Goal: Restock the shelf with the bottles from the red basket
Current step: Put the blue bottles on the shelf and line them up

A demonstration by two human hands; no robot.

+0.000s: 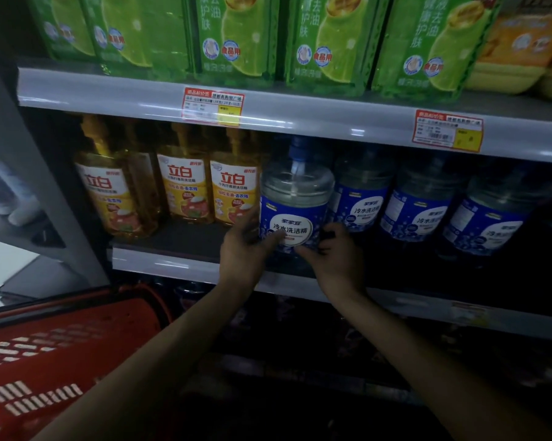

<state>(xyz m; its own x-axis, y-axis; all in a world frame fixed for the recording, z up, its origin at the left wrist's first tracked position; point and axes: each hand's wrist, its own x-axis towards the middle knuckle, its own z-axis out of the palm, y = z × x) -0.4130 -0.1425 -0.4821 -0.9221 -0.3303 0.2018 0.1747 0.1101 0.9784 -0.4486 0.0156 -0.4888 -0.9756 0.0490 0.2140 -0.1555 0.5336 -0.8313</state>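
Note:
A clear bottle with a blue label and blue cap (pixel 295 198) stands upright at the front of the middle shelf (pixel 172 265). My left hand (pixel 244 253) grips its lower left side and my right hand (pixel 333 259) holds its lower right side. To its right, three more bottles of the same kind (pixel 421 205) stand in a row. The red basket (pixel 55 354) sits at the lower left; its inside is not visible.
Yellow detergent bottles (pixel 182 183) stand left of the held bottle, close to my left hand. Green refill packs (pixel 233 36) fill the upper shelf, with price tags (pixel 212 105) on its edge. A dark lower shelf lies below my arms.

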